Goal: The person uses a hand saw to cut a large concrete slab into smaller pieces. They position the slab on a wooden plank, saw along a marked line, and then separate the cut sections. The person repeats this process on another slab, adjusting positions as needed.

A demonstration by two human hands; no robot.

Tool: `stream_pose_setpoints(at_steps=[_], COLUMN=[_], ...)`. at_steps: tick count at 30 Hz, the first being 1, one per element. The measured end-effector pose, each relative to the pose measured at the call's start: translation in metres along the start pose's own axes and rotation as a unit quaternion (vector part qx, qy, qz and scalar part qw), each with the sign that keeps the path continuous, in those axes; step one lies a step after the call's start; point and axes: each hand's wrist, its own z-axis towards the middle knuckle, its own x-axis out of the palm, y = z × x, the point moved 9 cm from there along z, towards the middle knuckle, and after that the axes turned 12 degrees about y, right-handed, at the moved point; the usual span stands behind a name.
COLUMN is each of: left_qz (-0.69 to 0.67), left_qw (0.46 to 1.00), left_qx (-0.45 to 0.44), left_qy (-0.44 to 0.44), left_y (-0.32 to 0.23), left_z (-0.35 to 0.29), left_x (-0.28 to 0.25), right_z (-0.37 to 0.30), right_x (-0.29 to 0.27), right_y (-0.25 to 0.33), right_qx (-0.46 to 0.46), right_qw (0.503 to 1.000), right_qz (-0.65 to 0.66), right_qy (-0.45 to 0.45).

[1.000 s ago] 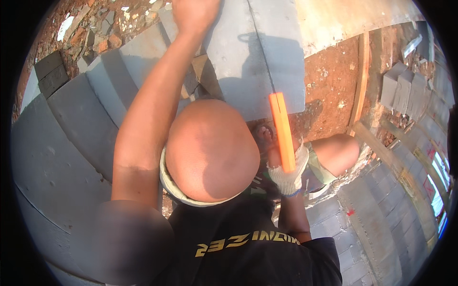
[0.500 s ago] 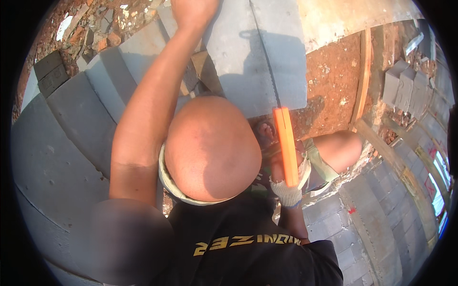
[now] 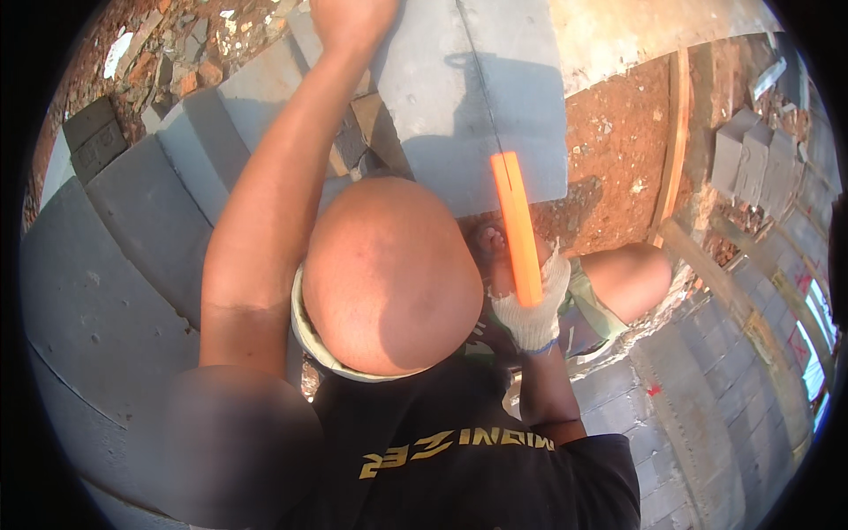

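My bare left hand (image 3: 349, 22) reaches to the top rim and rests on a large grey concrete block (image 3: 477, 97); its fingers are cut off by the picture's edge. My right hand (image 3: 530, 305), in a white knit glove, grips the lower end of a straight orange tool handle (image 3: 515, 221). The handle stands nearly upright over the block's near edge. Whatever is at the handle's lower end is hidden by the glove. A round bare head (image 3: 389, 274) and a black shirt (image 3: 459, 450) fill the middle and lower part of the view.
Curved rows of grey blocks (image 3: 115, 230) run down the left. Red earth (image 3: 618, 159) lies right of the big block, with a wooden plank (image 3: 676, 132) and stacked grey blocks (image 3: 751, 150) beyond. Rubble (image 3: 177, 53) sits at upper left. A bent knee (image 3: 627, 278) is beside my right hand.
The orange handle has risen and moved slightly right with my right hand. My left hand has stayed on the block.
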Motion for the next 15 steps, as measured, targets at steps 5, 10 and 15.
stream_pose_setpoints(at_steps=[5, 10, 15], left_qz=[-0.005, -0.005, 0.001], left_qw=[1.0, 1.0, 1.0], left_qx=[0.0, -0.003, 0.01], left_qy=[0.013, 0.007, 0.008], left_y=[-0.003, -0.003, -0.007], left_z=[0.0, -0.003, -0.002], left_x=[0.005, -0.002, 0.013], right_z=[0.06, -0.035, 0.061], right_x=[-0.007, -0.003, -0.008], right_y=[0.032, 0.003, 0.026], right_qx=[-0.016, 0.024, -0.02], right_qw=[0.994, 0.999, 0.993], right_qz=[-0.1, -0.021, -0.111], right_qy=[-0.035, -0.013, -0.035])
